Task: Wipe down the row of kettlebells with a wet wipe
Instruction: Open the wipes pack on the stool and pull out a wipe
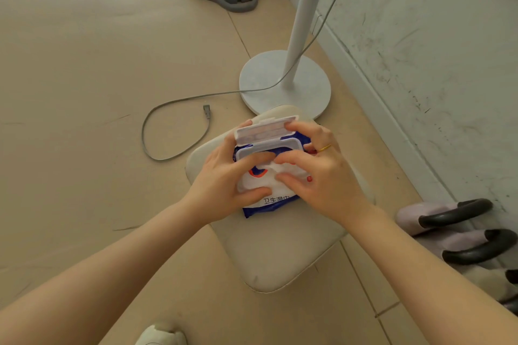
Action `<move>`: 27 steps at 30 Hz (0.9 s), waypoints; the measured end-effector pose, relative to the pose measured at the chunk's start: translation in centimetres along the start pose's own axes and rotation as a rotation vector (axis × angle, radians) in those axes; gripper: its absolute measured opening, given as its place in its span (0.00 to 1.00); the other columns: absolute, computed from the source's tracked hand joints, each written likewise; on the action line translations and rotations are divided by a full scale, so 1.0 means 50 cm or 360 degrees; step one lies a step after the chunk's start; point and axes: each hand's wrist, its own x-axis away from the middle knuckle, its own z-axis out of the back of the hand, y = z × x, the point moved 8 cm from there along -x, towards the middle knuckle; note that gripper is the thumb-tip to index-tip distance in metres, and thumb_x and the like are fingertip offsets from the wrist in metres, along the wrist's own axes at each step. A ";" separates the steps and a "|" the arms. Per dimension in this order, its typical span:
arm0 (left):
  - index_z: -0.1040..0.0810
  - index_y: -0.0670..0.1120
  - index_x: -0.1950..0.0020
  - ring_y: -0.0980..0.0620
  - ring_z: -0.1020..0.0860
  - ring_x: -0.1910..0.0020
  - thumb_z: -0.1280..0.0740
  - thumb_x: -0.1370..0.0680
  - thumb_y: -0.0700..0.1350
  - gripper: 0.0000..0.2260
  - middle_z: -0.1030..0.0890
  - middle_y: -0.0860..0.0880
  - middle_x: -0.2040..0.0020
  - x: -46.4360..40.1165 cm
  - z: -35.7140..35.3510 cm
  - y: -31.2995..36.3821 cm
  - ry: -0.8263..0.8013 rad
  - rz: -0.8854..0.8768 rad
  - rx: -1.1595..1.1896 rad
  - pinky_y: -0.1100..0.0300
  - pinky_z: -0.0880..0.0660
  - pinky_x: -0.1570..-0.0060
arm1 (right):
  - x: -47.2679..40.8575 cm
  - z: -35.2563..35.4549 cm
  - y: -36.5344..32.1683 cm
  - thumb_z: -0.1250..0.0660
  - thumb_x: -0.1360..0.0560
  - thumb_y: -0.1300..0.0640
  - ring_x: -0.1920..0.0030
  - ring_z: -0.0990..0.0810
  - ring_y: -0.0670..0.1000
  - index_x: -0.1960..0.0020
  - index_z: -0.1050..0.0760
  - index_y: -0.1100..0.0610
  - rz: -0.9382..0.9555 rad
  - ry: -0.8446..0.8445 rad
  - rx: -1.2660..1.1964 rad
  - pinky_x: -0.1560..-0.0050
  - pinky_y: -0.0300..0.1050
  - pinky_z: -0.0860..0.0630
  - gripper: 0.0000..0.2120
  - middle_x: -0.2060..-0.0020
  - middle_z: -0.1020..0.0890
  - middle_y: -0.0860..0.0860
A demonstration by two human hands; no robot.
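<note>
Your left hand (224,176) and right hand (316,173) both rest on a blue and white pack of wet wipes (269,202), which lies on a beige cushioned stool (283,258). The pack's clear plastic lid (263,130) is flipped up and open. Your left fingers (252,161) curl around the pack's left side, thumb pressing its front. Your right fingers (288,159) pinch a white wet wipe (269,169) bunched at the opening, while the others steady the lid; a gold ring (325,147) shows on 1 of them. The kettlebells (459,235) sit in a row on the floor by the wall at your right, well apart from your hands; 2 black handles show clearly. Beyond the stool stands a white fan base (283,84) with a grey cord (168,131) looping across the floor.
</note>
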 end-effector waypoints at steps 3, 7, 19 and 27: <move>0.30 0.58 0.37 0.50 0.45 0.25 0.33 0.30 0.56 0.21 0.36 0.42 0.30 0.002 -0.001 -0.001 -0.0036 0.0007 -0.0004 0.51 0.36 0.34 | -0.006 0.014 0.003 0.33 0.29 0.58 0.46 0.28 0.54 0.59 0.20 0.58 -0.0113 0.0173 -0.0108 0.50 0.40 0.28 0.05 0.47 0.22 0.57; 0.29 0.56 0.38 0.48 0.40 0.28 0.33 0.29 0.56 0.21 0.35 0.40 0.29 0.000 0.001 0.002 -0.0038 -0.0007 -0.0025 0.46 0.32 0.36 | -0.014 0.008 -0.004 0.38 0.27 0.58 0.56 0.26 0.48 0.58 0.23 0.60 -0.0214 0.0072 -0.0356 0.53 0.42 0.28 0.07 0.60 0.21 0.51; 0.30 0.58 0.38 0.47 0.30 0.37 0.36 0.29 0.59 0.20 0.37 0.43 0.28 0.002 0.006 0.000 -0.0065 0.0053 -0.0109 0.46 0.26 0.43 | 0.029 0.051 0.096 0.47 0.19 0.60 0.65 0.31 0.44 0.60 0.32 0.50 -0.1358 0.0659 -0.1368 0.61 0.41 0.31 0.12 0.69 0.29 0.42; 0.29 0.51 0.43 0.44 0.31 0.37 0.34 0.27 0.48 0.14 0.35 0.44 0.33 0.013 0.030 0.059 0.0357 -0.0282 -0.0514 0.54 0.40 0.36 | 0.092 0.054 0.169 0.46 0.21 0.60 0.67 0.33 0.46 0.62 0.33 0.54 -0.1962 0.0752 -0.1307 0.65 0.38 0.35 0.11 0.68 0.32 0.48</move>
